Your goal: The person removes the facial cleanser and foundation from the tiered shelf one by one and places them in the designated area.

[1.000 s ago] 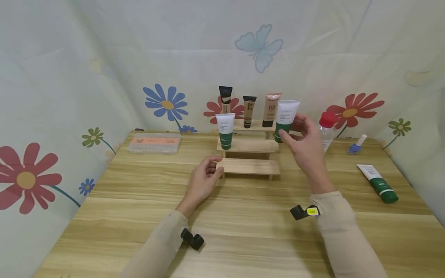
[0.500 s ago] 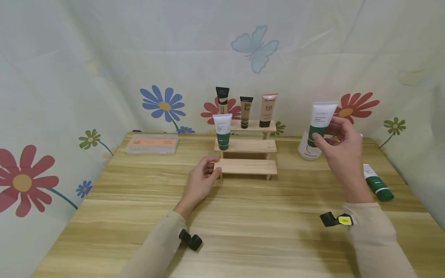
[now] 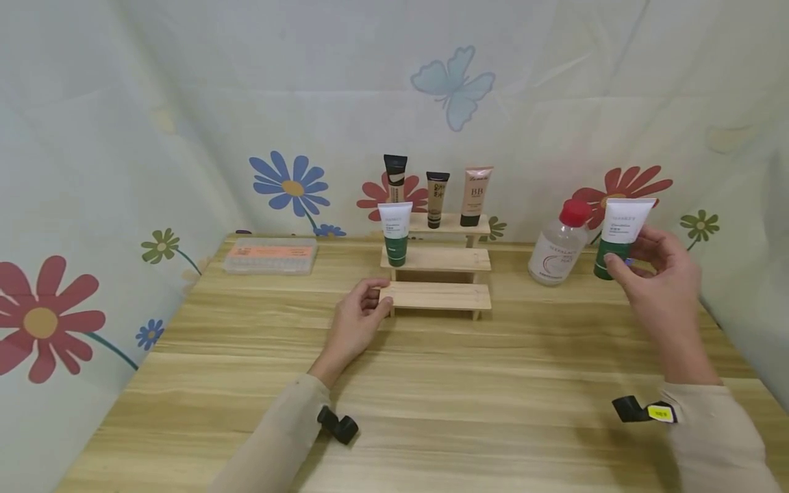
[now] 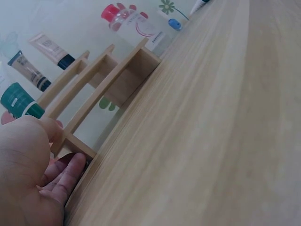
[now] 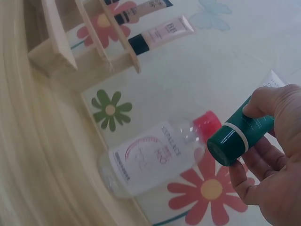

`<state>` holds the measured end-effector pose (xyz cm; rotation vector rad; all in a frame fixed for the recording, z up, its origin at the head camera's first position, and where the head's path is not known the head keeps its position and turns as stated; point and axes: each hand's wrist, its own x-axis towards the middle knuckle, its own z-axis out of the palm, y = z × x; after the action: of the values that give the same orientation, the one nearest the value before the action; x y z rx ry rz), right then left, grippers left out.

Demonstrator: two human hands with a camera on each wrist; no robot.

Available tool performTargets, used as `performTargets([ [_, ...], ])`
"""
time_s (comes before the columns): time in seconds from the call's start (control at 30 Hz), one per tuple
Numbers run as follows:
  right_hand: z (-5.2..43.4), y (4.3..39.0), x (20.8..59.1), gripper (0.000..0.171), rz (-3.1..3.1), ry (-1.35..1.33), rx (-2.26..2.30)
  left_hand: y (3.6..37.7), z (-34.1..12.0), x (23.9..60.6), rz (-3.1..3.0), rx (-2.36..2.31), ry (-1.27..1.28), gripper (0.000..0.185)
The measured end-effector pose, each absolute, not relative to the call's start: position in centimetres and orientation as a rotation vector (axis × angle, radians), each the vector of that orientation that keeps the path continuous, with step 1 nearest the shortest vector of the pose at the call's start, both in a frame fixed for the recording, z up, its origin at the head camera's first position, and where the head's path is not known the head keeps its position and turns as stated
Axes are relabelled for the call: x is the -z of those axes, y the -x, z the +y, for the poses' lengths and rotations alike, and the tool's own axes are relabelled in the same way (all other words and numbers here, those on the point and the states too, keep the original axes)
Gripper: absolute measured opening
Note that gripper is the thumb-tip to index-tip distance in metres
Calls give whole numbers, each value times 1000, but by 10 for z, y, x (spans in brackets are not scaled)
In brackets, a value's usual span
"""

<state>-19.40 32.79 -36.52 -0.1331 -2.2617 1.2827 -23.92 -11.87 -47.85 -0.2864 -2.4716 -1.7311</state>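
Note:
My right hand [image 3: 662, 294] pinches a white-and-green squeeze tube [image 3: 624, 222] upright, cap down, above the right side of the table. In the right wrist view its dark green cap [image 5: 228, 146] points toward the clear bottle. My left hand [image 3: 357, 318] grips the left end of the lowest step of a three-tier wooden display stand [image 3: 437, 296], thumb in front and fingers behind. A matching squeeze tube [image 3: 395, 236] stands at the left of the middle step. Along the top step are a black-topped tube [image 3: 396, 171], a gold-and-black tube [image 3: 437, 198] and a pink BB cream tube [image 3: 476, 195].
A clear bottle [image 3: 555, 257] with a red cap stands on the table between the display stand and my right hand. At the back left lies a flat clear plastic case [image 3: 270, 257] with an orange label. Flower-printed cloth [image 3: 524, 116] hangs behind the table [image 3: 431, 397].
My right hand has carried the squeeze tube rightward from beside the display stand, past the red-capped bottle. The other green tube lying at right is now hidden. My left hand keeps its grip.

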Motion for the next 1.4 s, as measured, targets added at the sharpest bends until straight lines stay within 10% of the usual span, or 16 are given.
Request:
performTargets([
  [1.4, 379, 174, 447, 65, -2678, 267, -1121, 241, -118, 481, -2464, 1728, 286, 31],
])
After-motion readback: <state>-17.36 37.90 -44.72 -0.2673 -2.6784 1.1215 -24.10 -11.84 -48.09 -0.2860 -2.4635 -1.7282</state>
